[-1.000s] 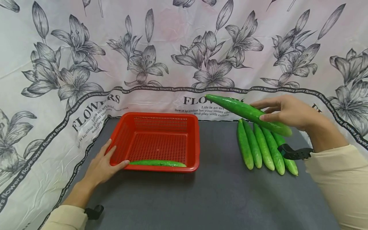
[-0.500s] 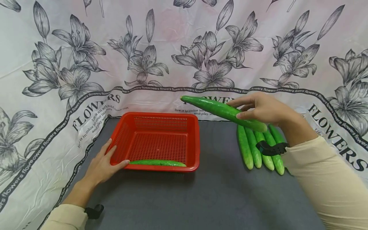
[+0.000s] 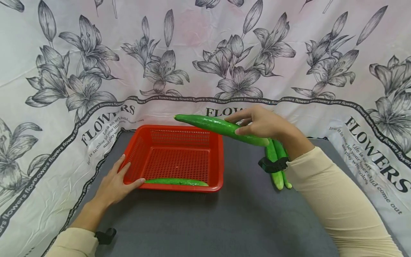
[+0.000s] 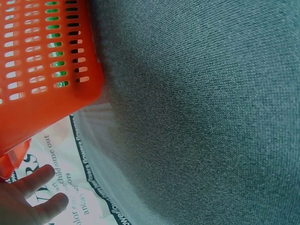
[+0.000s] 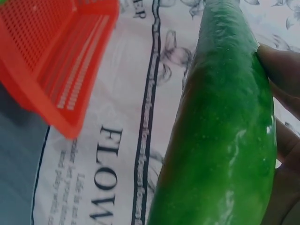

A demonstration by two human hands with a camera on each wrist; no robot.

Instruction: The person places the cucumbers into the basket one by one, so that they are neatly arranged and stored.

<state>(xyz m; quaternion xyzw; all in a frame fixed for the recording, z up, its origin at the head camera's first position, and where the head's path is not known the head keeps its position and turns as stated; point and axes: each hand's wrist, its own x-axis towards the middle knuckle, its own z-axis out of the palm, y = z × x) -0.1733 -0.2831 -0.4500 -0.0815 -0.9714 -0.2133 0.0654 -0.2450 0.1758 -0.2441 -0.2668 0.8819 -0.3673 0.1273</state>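
My right hand (image 3: 257, 123) grips a long green cucumber (image 3: 215, 125) by its thicker end, raised above the table, its narrow tip pointing left over the basket's back rim. In the right wrist view the same cucumber (image 5: 225, 122) fills the middle, fingers along its right side. With fingers spread, my left hand (image 3: 115, 185) rests at the left side of the red plastic basket (image 3: 219, 160), thumb on the front rim. Inside the basket, another cucumber (image 3: 176, 182) lies along the front wall. Green shows through the slots of the basket (image 4: 56, 105) in the left wrist view.
More cucumbers (image 3: 275, 171) lie on the grey table (image 3: 192, 221) at the right, partly hidden behind my right wrist and sleeve. A white cloth (image 3: 179, 85) with flower prints hangs behind the table and along its sides.
My right hand has carried the cucumber leftward from above the row of cucumbers to the basket's right back corner. My left hand and the basket have stayed in place.
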